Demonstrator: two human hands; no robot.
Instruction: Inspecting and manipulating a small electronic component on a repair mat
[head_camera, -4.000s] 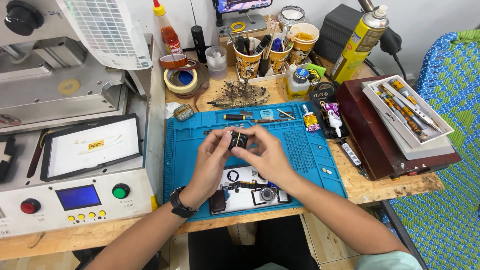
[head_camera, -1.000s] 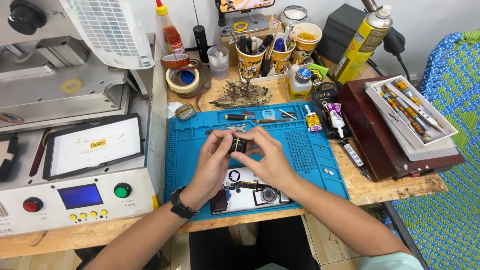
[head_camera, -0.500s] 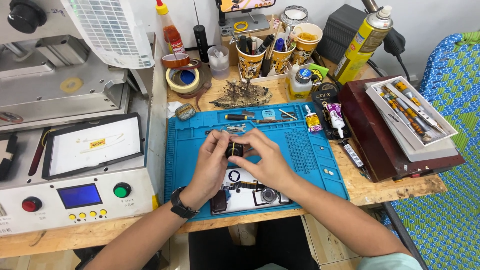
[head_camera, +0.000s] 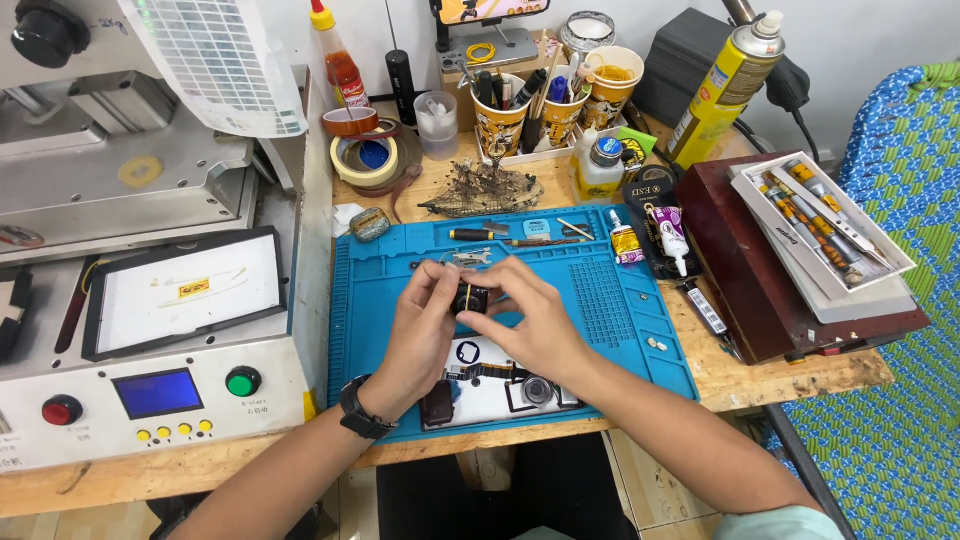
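The small black part (head_camera: 470, 298) is sitting pinched between our two hands, just above the middle of the blue work mat (head_camera: 620, 310). We are gripping it from the left with our left hand (head_camera: 425, 325), a black watch (head_camera: 360, 412) on that wrist, and from the right with our right hand (head_camera: 530, 315), fingertips closing on it together. Below our hands, more small parts are lying on a white sheet (head_camera: 495, 385).
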